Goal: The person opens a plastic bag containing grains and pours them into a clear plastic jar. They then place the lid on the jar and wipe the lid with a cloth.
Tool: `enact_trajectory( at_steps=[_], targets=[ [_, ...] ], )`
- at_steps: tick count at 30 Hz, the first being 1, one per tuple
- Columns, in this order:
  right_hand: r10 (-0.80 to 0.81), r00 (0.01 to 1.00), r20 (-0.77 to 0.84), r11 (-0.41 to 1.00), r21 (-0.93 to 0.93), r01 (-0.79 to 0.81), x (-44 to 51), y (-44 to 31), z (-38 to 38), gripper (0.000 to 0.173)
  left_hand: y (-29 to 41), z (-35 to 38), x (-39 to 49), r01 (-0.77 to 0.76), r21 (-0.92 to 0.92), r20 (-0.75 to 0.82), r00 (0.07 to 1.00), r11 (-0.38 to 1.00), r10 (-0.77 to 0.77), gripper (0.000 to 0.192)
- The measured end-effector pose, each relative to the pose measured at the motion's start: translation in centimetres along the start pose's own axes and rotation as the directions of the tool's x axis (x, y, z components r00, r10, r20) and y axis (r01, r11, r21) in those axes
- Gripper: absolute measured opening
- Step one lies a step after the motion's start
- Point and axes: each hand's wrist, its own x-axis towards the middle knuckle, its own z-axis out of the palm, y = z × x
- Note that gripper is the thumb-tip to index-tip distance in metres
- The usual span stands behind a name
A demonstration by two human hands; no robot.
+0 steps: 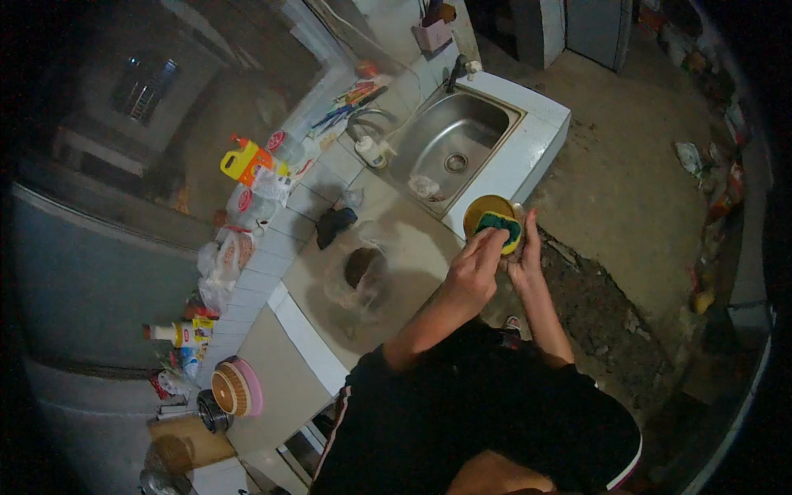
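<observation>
Above the front edge of the counter, my left hand (476, 272) grips a green-and-yellow scouring sponge (500, 226). The sponge rests against a round golden-brown dish or lid (482, 207); which of the two I cannot tell. My right hand (526, 253) supports that round piece from beneath and at its right side, its fingers partly hidden. Just beyond both hands lies a stainless steel sink (408, 145) with a drain strainer (456, 163). A crumpled whitish clump, perhaps a plastic bag (424, 186), sits in the basin's near corner.
A black faucet (456, 73) stands at the sink's far corner, a white bottle (371, 151) beside the basin. Clear plastic (365, 272) and a dark cloth (335, 226) lie on the counter. A yellow-orange jug (250, 162) and baskets (232, 388) line the left side.
</observation>
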Motion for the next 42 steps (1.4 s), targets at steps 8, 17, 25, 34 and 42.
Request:
enact_trajectory(
  at_steps=[8,17,25,34,42],
  targets=[
    [0.070,0.993,0.092,0.992,0.096,-0.079,-0.5,-0.5,-0.5,0.064,-1.0,-2.4,-2.1,0.001,0.323,0.144,0.988,0.946,-0.050,0.047],
    [-0.058,0.988,0.143,0.996,0.068,0.049,0.7,0.1,-1.9,0.059,-1.1,0.9,0.8,-0.035,0.125,0.044,0.999,0.992,0.030,0.057],
    [-0.117,0.982,0.150,0.992,0.060,0.109,0.8,-0.3,-3.6,0.059,-2.8,0.2,-1.1,0.177,0.124,0.057,0.981,0.976,-0.186,0.050],
    [-0.115,0.978,0.176,0.993,0.036,0.111,0.0,-0.4,-3.5,0.062,0.2,0.9,-1.6,-0.048,0.090,0.108,0.993,0.995,0.039,0.050],
    [0.071,0.972,0.225,0.968,0.221,-0.122,0.7,-0.7,-4.2,0.074,-3.4,-2.9,-2.6,0.397,0.159,-0.001,0.916,0.904,-0.402,0.040]
  ],
)
